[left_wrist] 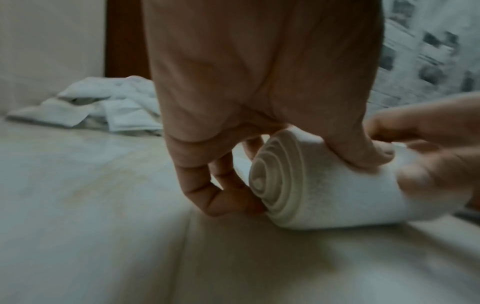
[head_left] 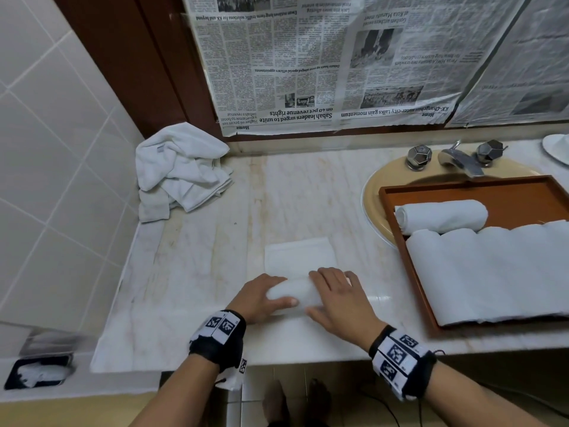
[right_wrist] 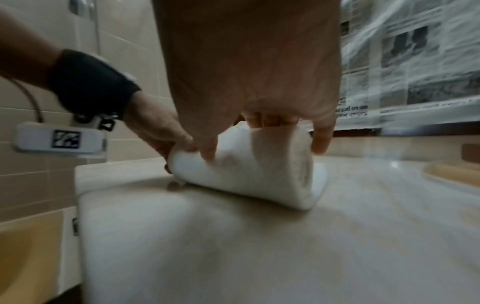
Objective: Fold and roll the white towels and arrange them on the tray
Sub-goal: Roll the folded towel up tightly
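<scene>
Marble countertop [head_left: 191,272], pale with brownish veining, carries all items listed. Half-rolled white towel [head_left: 292,295] lies near the front edge, its unrolled flat portion extending away from the person; the wound spiral end shows in the left wrist view [left_wrist: 275,181]. Left hand [head_left: 261,298] grips the left end of the roll, thumb laid across the near side and fingers curled down behind it. Right hand [head_left: 338,298] grips the right end, fingers curved over the top and thumb on the near side. Both wrists wear black bands with printed square markers. Loose pile of crumpled white towels [head_left: 181,171] sits in the far left corner against the tiled wall, well apart from the hands. Wooden tray [head_left: 462,189] rests to the right, partly over a tan sink basin [head_left: 374,192]; it holds one rolled towel [head_left: 440,215] at its far side and a row of rolled towels [head_left: 492,272] packed side by side nearer the person. Chrome tap [head_left: 458,158] with two faceted handles stands behind the basin. Newspaper sheets [head_left: 308,63] cover the surface above the counter. White dish [head_left: 557,146], partly cut off, sits at the far right edge. Nothing lies between the towel being rolled and the tray.
</scene>
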